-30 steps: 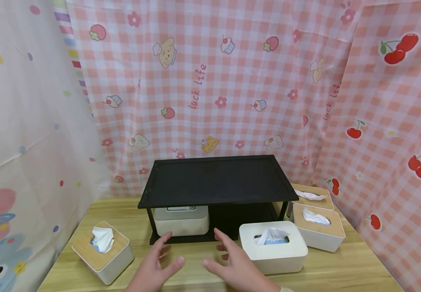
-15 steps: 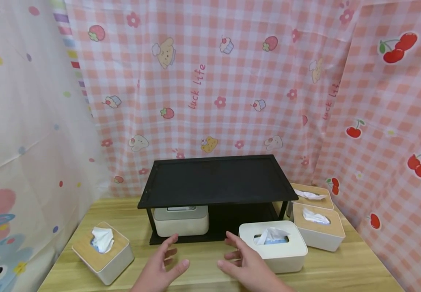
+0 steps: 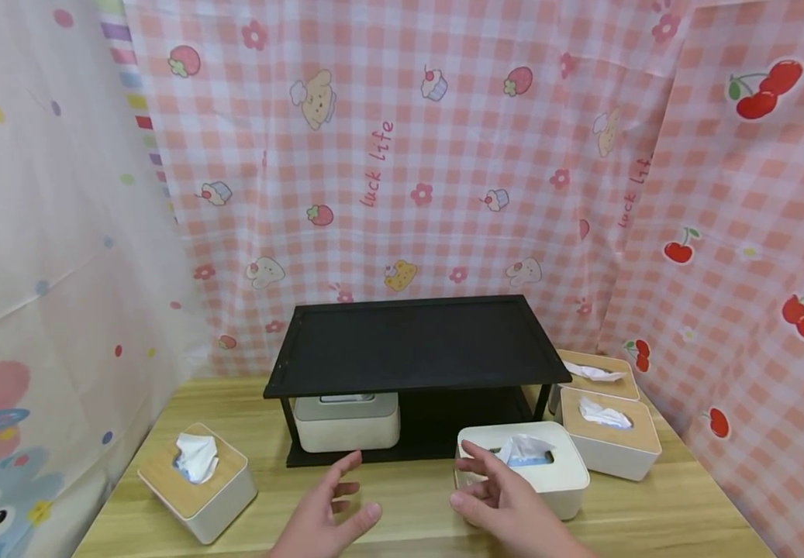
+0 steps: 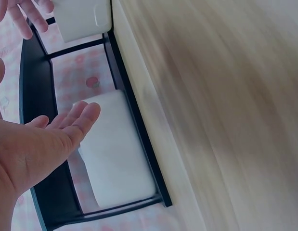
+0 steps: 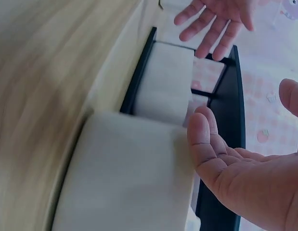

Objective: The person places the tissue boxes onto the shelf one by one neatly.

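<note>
My left hand (image 3: 328, 511) hovers over the table in front of the black two-tier rack (image 3: 419, 345), fingers loosely spread and holding nothing. My right hand (image 3: 506, 504) is in front of a white tissue box (image 3: 562, 473) and hides part of its left side in the head view. In the right wrist view the fingers come close to the white tissue box (image 5: 124, 168); I cannot tell whether they touch it. Another white tissue box (image 3: 347, 426) stands on the rack's lower tier at the left, also visible as a white box (image 4: 115, 154) beyond the left fingers.
A tissue box with a wooden lid (image 3: 216, 484) stands at the table's left. Two more wood-lidded boxes, a nearer one (image 3: 611, 449) and a farther one (image 3: 621, 372), stand right of the rack. Patterned curtains (image 3: 415, 155) enclose the wooden table (image 3: 408, 535).
Both hands have moved to the right, the right one farther, so it now overlaps the front white tissue box in the head view. The boxes and rack have stayed put.
</note>
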The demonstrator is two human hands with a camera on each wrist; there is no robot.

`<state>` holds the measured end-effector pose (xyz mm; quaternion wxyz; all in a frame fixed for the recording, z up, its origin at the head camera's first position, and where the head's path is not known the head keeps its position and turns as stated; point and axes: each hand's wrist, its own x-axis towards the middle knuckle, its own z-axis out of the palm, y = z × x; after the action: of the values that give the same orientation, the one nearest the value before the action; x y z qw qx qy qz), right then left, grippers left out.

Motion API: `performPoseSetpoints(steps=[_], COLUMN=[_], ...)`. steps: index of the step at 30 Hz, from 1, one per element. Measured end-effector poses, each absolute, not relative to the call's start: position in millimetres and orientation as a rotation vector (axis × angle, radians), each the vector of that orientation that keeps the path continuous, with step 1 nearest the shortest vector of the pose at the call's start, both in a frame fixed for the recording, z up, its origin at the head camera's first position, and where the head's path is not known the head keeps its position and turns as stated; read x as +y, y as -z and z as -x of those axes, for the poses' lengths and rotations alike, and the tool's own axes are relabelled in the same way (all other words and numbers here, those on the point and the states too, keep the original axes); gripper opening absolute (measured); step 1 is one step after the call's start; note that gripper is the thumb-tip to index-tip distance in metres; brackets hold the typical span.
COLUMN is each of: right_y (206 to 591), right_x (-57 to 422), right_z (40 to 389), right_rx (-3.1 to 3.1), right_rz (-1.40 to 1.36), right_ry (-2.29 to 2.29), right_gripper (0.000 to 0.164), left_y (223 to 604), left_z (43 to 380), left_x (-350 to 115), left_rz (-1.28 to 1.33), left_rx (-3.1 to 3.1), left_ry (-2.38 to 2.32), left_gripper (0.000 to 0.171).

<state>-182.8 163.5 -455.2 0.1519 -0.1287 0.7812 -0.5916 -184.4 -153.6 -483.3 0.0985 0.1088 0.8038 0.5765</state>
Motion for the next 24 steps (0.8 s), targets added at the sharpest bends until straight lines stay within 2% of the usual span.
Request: performPoseSetpoints(steps=[12, 19, 24], right_y=[433.2, 425.6, 426.6], right_x=[209.0, 243.6, 266.1], right_z=[182.1, 186.4, 188.9], right_rx=[2.502, 2.779, 2.942], right_rz=[0.136, 0.063, -0.044], right_ry=[1.799, 1.609, 1.43], right_gripper=[0.077, 0.081, 0.089], left_y=[478.6, 479.6, 481.5], left_z=[179.9, 177.9, 177.4], left_x=[-139.2, -131.3, -125.7], left_rz=[-0.391, -0.418, -0.435], left_rx=[2.316, 2.304, 2.298], left_ry=[-1.702, -1.69, -1.682], left_gripper=[0.08, 0.082, 0.083])
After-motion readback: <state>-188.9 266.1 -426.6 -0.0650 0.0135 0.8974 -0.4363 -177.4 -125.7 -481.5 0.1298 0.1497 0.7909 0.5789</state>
